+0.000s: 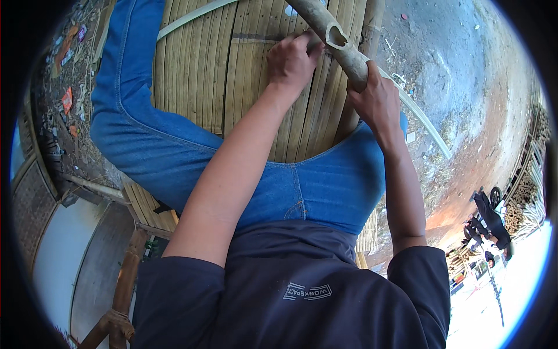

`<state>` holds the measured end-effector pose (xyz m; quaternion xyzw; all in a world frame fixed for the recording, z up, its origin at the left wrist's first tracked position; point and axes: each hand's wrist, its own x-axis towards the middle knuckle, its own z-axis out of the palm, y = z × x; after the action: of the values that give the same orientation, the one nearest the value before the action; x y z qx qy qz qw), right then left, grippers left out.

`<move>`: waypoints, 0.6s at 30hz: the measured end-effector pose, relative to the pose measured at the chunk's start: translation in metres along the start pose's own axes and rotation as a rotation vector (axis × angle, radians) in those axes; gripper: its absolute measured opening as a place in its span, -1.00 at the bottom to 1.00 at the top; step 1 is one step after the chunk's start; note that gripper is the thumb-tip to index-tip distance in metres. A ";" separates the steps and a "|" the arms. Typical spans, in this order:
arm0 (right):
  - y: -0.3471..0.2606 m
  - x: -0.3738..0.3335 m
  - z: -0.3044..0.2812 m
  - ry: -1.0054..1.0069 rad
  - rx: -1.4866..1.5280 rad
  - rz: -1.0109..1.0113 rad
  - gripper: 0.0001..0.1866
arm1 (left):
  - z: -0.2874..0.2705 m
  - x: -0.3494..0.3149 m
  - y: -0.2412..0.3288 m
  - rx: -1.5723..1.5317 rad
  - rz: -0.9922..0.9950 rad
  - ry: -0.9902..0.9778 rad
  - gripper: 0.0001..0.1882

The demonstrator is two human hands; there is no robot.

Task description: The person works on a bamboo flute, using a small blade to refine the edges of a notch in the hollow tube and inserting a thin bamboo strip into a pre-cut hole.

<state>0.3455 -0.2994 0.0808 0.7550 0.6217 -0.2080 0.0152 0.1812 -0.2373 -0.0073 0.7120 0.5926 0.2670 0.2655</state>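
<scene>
Bamboo slat platform (232,75) underfoot, person in jeans (325,186) squatting over it; loose pale strip (418,116) runs off right over bare dirt (453,70); motorbike (491,218) well apart. Hollow-ended bamboo pole (340,43) slants across the slats, between both hands. Right hand (378,102) wrapped tight round the pole's lower part. Left hand (293,58) curled, fingertips pressed on the slats just beside the pole; what it grips, cannot tell.
</scene>
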 end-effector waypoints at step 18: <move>-0.035 0.002 -0.006 0.091 0.074 0.083 -0.63 | 0.002 0.002 0.002 -0.009 -0.034 0.035 -0.67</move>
<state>0.3143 -0.2877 0.0934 0.7890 0.5816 -0.1955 -0.0322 0.1845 -0.2359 -0.0070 0.6961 0.6079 0.2774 0.2627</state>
